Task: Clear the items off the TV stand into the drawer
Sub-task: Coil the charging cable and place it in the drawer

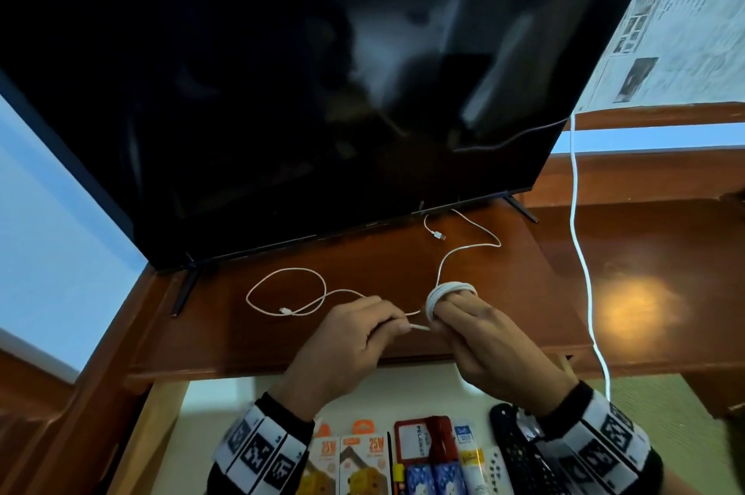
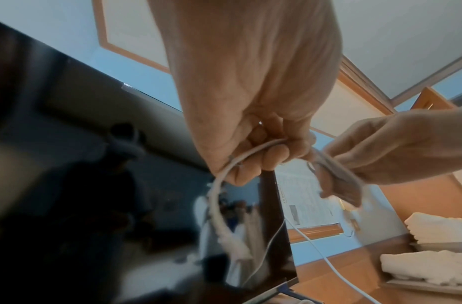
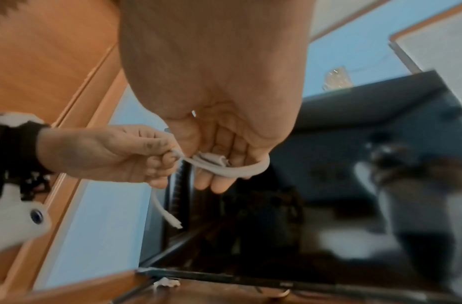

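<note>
A white cable [image 1: 447, 289] is wound in a coil around the fingers of my right hand [image 1: 475, 329], above the front edge of the wooden TV stand [image 1: 363, 252]. My left hand [image 1: 397, 327] pinches a short end of cable right beside the coil. Loose white cable lies on the stand: a loop [image 1: 282, 285] to the left and a curved tail with a plug [image 1: 441, 236] near the TV. The left wrist view shows the left hand [image 2: 271, 148] gripping the cable [image 2: 224, 170]. In the right wrist view the coil [image 3: 240, 170] circles my right fingers [image 3: 219, 181].
The drawer [image 1: 225, 394] stands open below my hands, holding charger boxes [image 1: 363, 458], a red pouch [image 1: 423, 442] and a black remote [image 1: 520, 450]. A large dark TV [image 1: 322, 71] fills the back of the stand. A thicker white cord [image 1: 576, 212] hangs down at the right.
</note>
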